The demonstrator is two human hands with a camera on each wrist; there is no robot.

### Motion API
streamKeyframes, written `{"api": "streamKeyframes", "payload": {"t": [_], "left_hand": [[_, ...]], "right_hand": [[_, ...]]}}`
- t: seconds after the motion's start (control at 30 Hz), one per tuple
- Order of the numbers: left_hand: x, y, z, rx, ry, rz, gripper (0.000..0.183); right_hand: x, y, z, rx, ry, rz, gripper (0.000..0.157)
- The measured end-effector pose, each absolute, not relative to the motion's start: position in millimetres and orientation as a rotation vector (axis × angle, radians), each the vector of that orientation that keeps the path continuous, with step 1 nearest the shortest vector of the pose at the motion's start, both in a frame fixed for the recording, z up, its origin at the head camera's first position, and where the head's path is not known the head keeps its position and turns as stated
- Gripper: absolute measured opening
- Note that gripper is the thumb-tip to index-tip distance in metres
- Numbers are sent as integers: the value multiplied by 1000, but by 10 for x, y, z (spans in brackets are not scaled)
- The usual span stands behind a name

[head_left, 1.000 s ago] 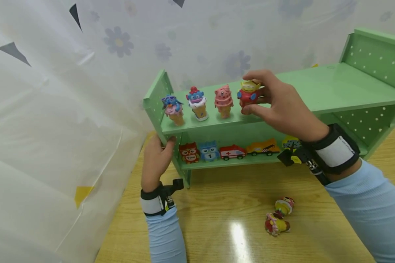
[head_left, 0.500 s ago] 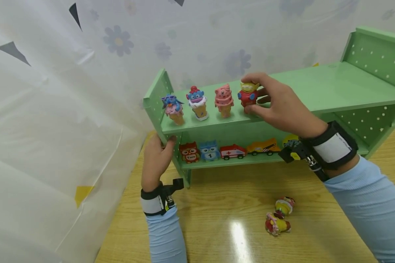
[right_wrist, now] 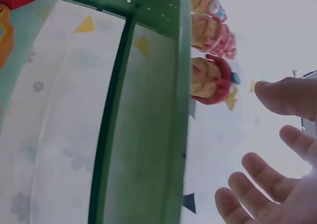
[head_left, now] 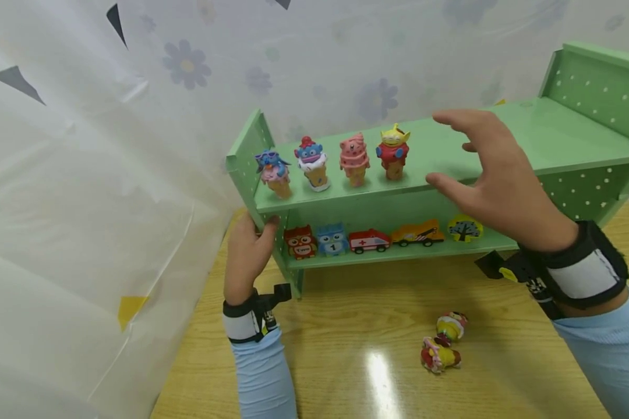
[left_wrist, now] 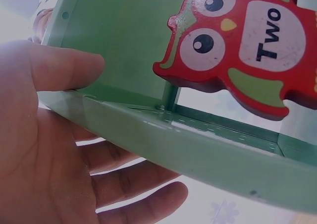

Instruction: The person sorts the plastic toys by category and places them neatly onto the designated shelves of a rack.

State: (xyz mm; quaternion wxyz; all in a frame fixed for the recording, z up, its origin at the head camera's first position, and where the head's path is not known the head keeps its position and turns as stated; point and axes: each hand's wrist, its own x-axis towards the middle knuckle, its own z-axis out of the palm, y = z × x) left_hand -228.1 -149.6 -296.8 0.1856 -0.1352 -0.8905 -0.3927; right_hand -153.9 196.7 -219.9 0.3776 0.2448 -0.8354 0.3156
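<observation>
A green shelf (head_left: pixel 340 199) stands on the table. My left hand (head_left: pixel 246 261) grips the edge of its left side panel, the thumb inside and the fingers outside in the left wrist view. My right hand (head_left: pixel 508 180) is held above the top shelf, thumb and fingers spread apart, touching nothing. To its left stands a red-and-yellow ice cream cone figurine (head_left: pixel 393 152), upright. In the same row are a pink cone figurine (head_left: pixel 354 160), a blue-faced one with a red top (head_left: pixel 313 164) and a blue one with sunglasses (head_left: pixel 275 174).
On the lower shelf stand a red owl (head_left: pixel 301 242), a blue owl (head_left: pixel 332 240), an ambulance (head_left: pixel 369 241), an orange tow truck (head_left: pixel 418 233) and a tree piece (head_left: pixel 465 228). Two figurines (head_left: pixel 451 327) lie on the wooden table (head_left: pixel 335 331). A plastic sheet (head_left: pixel 84 203) hangs at left.
My right hand has let go of the red-and-yellow figurine and moved away to the right, its fingers spreading. The figurine now stands on its own. My left hand has stayed in place.
</observation>
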Motion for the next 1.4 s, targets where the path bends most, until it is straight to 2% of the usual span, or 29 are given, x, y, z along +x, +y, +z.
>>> {"api": "streamKeyframes", "payload": {"t": [0.47, 0.57, 0.7, 0.8, 0.9, 1.1, 1.4], "left_hand": [[-2282, -1485, -2975, -357, -2516, -1102, 31], [-2282, -1487, -2973, -359, -2515, -1105, 31], [-2286, -1494, -2970, -370, -2507, -1103, 32], [-2282, -1495, -2970, -369, -2508, -1092, 31], [-2282, -1492, -2976, -362, -2514, -1085, 31], [-2292, -1495, -2985, -383, -2499, -1094, 30], [-2287, -1489, -2985, -373, -2504, -1112, 33]], "right_hand": [[-1074, 2108, -2390, 541, -2031, 679, 46], [-1012, 2126, -2453, 547, -2038, 668, 52], [-943, 2170, -2558, 538, -2071, 662, 53], [-882, 2218, -2651, 507, -2118, 664, 42], [-817, 2259, -2750, 462, -2170, 676, 40], [-748, 2293, -3020, 430, -2228, 717, 50], [-719, 2271, -3539, 423, -2376, 717, 52]]}}
